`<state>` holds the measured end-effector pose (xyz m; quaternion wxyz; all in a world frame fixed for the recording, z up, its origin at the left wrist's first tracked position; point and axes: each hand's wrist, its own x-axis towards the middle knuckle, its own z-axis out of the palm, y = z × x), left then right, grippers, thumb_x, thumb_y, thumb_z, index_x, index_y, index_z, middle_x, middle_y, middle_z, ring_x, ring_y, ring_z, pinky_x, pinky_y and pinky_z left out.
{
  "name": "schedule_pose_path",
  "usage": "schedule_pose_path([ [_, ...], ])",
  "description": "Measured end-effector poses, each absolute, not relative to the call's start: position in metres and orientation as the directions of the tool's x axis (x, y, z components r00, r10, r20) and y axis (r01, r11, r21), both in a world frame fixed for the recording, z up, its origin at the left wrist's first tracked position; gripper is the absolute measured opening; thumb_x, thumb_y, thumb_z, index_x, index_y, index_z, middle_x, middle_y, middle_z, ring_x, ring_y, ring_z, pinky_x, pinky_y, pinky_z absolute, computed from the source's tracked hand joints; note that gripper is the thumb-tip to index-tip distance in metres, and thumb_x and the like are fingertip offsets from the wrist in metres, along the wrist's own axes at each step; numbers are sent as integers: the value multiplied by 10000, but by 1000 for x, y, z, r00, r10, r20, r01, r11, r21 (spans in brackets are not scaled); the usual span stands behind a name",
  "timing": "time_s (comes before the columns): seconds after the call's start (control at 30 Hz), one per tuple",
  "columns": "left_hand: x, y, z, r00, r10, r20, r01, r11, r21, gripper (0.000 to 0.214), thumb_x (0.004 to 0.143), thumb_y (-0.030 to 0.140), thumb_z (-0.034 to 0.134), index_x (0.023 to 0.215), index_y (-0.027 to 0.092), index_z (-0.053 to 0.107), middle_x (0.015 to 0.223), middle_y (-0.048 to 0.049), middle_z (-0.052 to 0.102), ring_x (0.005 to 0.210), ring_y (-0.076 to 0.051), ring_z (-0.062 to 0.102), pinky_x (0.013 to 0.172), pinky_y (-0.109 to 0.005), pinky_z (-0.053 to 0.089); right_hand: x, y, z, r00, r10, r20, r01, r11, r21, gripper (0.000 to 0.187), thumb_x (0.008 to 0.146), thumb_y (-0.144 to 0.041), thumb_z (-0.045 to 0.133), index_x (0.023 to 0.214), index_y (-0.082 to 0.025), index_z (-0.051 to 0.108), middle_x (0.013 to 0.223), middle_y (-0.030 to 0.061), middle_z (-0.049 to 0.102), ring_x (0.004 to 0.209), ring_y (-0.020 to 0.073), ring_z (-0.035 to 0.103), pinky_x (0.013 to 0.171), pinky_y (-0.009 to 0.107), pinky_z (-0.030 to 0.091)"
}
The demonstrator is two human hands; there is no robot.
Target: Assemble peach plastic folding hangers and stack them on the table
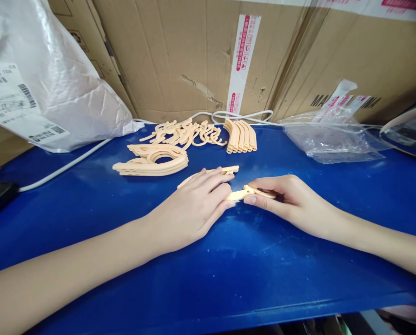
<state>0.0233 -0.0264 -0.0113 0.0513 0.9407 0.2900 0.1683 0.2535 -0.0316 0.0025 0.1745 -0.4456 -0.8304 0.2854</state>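
My left hand is closed on a peach plastic hanger piece, whose end with a small hole sticks out past the thumb. My right hand pinches a thin curved peach hanger hook between thumb and fingers. The hook's end meets the end of the hanger piece; whether they are joined I cannot tell. Just beyond my left fingers, partly covered by them, a long hanger arm lies on the blue table.
Behind the hands are stacked hanger arms, a loose pile of hooks and a row of short curved pieces. A silvery parcel bag, a clear plastic bag, a white cable and cardboard boxes border the table.
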Motion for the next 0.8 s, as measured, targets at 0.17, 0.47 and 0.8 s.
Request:
schedule_pose_path([
  [0.17,23,-26,-12,773,562,293,526,-827,199,293,1022,255,318,1019,133,584,1340,-127,548,1350,-264,417,1137,-514,322,256,-30,2,-565,823,53,625,469,-625,397,945,-501,472,855,-166,666,699,-7,589,598,116,470,541,247,312],
  [0.47,23,-27,-11,778,555,294,519,-832,196,301,1023,262,315,1022,129,585,1316,-137,557,1351,-264,417,1137,-509,322,255,-32,5,-595,801,56,626,507,-593,380,969,-474,447,829,-177,640,697,-13,614,610,119,511,578,253,344],
  [0.8,23,-26,-12,779,551,299,516,-835,194,307,1024,257,307,1030,128,585,1278,-130,577,1333,-265,435,1131,-515,329,258,-34,-3,-646,743,173,663,659,-355,394,1016,-408,341,927,-163,636,839,38,673,738,162,640,652,274,436],
])
